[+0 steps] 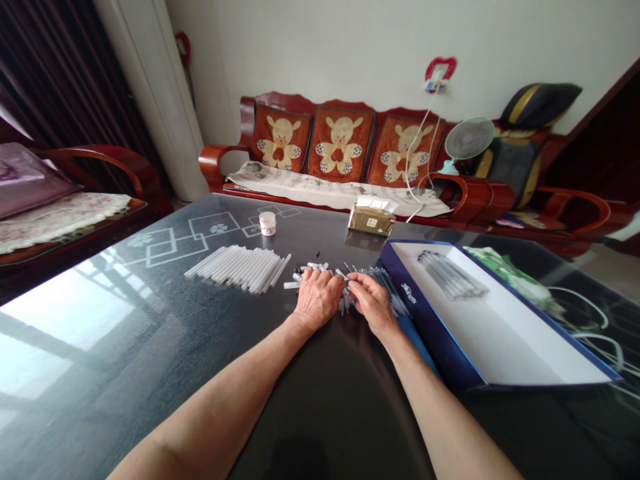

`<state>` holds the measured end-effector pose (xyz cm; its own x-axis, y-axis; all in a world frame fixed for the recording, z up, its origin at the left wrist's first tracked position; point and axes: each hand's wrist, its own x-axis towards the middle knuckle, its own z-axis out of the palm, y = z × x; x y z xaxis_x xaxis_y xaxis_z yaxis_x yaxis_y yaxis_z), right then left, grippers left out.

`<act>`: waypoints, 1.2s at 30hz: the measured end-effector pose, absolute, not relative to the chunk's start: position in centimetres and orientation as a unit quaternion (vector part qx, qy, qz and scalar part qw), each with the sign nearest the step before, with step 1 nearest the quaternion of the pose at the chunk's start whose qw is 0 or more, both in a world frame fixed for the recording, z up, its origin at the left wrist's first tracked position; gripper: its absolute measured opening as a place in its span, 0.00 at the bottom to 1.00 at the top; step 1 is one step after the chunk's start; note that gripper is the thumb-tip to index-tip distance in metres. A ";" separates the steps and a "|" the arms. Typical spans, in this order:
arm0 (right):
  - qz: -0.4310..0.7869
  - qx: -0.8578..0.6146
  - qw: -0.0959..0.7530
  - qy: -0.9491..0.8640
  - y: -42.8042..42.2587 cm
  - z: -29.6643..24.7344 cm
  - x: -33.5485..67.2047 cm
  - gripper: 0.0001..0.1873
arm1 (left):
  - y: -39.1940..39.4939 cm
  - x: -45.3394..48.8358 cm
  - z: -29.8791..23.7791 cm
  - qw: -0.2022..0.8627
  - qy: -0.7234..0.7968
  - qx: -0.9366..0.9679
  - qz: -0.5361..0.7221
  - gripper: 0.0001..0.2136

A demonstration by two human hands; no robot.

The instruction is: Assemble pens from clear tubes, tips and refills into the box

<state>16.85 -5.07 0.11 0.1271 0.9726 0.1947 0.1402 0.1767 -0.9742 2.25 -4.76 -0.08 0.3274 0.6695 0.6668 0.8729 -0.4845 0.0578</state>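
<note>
My left hand (pixel 319 299) is closed above the middle of the dark table, its fingers curled over a small loose pile of white pen caps (pixel 291 285). Close beside it, my right hand (pixel 374 303) pinches with thumb and fingertips. The fingertips of both hands meet around something small that I cannot make out. Thin dark-tipped pen refills (pixel 395 293) lie to the right, partly behind my right hand. On the left is a row of white translucent pen barrels (pixel 237 268), side by side. A small black piece (pixel 317 254) lies beyond the hands.
A blue box with a white inside (pixel 505 333) stands at the right, a bundle of clear pens (pixel 451 275) in it. Farther back are a small white jar (pixel 267 224) and a tissue pack (pixel 371 220). A green-white bag (pixel 510 273) and white cables (pixel 595 337) lie beyond the box.
</note>
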 end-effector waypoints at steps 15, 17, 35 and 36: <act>0.373 -0.514 0.584 -0.506 -4.2 -0.5 17.3 0.19 | -4.6 2.0 -0.1 0.159 -0.499 -0.785 -0.333 0.14; 0.334 -0.529 0.582 -0.520 -4.1 -0.8 17.5 0.17 | -4.6 1.9 -0.1 0.158 -0.505 -0.776 -0.342 0.14; 0.334 -0.533 0.536 -0.562 -4.9 -0.2 16.6 0.16 | -4.4 2.2 -0.4 0.133 -0.469 -0.813 -0.318 0.15; 0.349 -0.531 0.540 -0.552 -5.0 -0.1 16.5 0.16 | -4.5 2.2 -0.4 0.132 -0.467 -0.814 -0.319 0.15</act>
